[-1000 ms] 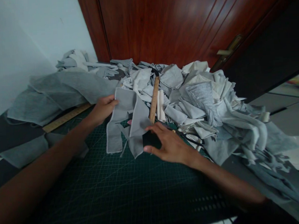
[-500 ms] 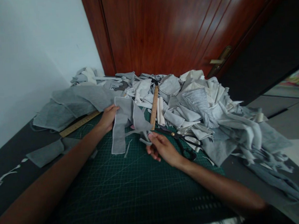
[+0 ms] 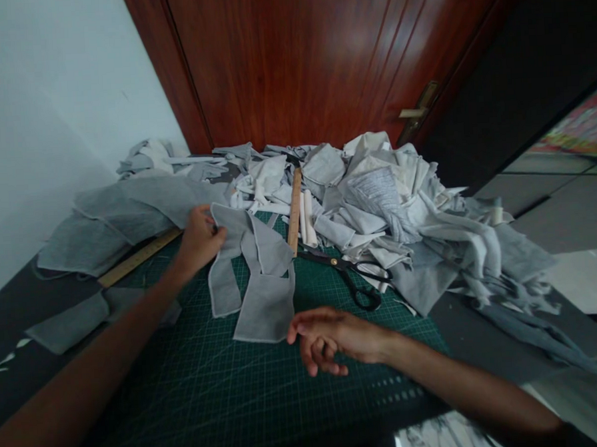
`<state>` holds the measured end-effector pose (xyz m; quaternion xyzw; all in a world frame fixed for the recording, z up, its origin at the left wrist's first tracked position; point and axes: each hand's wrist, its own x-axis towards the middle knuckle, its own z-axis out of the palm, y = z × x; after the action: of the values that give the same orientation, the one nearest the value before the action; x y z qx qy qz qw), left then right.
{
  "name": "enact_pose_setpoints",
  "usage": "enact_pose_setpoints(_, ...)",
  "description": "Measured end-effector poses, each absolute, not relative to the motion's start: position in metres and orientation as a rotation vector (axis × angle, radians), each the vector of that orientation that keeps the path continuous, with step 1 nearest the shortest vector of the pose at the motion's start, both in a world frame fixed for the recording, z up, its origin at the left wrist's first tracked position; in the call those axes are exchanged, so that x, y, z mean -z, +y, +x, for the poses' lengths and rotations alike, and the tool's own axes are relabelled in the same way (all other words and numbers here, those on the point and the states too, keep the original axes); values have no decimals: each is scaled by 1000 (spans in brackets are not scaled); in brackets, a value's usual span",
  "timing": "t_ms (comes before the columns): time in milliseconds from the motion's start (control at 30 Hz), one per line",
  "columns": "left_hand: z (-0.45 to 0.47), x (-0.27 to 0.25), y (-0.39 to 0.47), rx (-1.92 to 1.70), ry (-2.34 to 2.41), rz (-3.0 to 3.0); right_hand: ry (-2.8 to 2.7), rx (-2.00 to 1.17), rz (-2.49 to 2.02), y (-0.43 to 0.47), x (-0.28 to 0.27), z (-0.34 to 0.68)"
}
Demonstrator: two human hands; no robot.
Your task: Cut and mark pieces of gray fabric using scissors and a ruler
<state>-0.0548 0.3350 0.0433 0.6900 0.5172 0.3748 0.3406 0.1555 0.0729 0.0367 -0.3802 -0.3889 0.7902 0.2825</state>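
Note:
A grey fabric piece [image 3: 265,305] with overlapping strips lies spread on the green cutting mat [image 3: 227,387]. At its upper left corner my left hand [image 3: 202,240] has its fingers closed on the edge. My right hand [image 3: 334,338] is at the lower right corner, palm turned partly up, fingers loosely bent and apart. Its fingertips are beside or just touching that corner, with nothing visible held. Black-handled scissors [image 3: 348,267] rest to the right of the fabric, blades pointing left. A wooden ruler [image 3: 295,210] stretches away behind the fabric.
A large heap of grey and cream fabric scraps [image 3: 377,199] fills the back and right. Grey fabric [image 3: 98,220] lies at left over another ruler [image 3: 140,257]. A wooden door [image 3: 280,64] and white wall [image 3: 61,82] stand behind.
The grey fabric piece has come nearer and its lower part now lies spread out. My right hand has moved down toward me and its fingers have loosened. The view has shifted slightly right.

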Motion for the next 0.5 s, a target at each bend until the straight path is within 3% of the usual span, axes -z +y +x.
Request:
enact_pose_setpoints(67, -53, -51, 326, -1028, 1368, 2036, -1365, -1740, -1193, 74, -47, 163)
enact_pose_setpoints(133, -49, -58, 316, -1011, 1315, 2450, -1730, -1163, -1434, 78, -58, 174)
enact_pose_setpoints(233, -39, -63, 304, -860, 958, 2878, -1969, -357, -1779, 88, -62, 198)
enact_pose_setpoints(367, -25, -54, 298, -615, 384, 3041, -1942, -211, -1891, 107, -49, 234)
enact_pose_setpoints(500, -18, -35, 296, -553, 214, 3011, -1943, -203, -1811, 115, -37, 252)
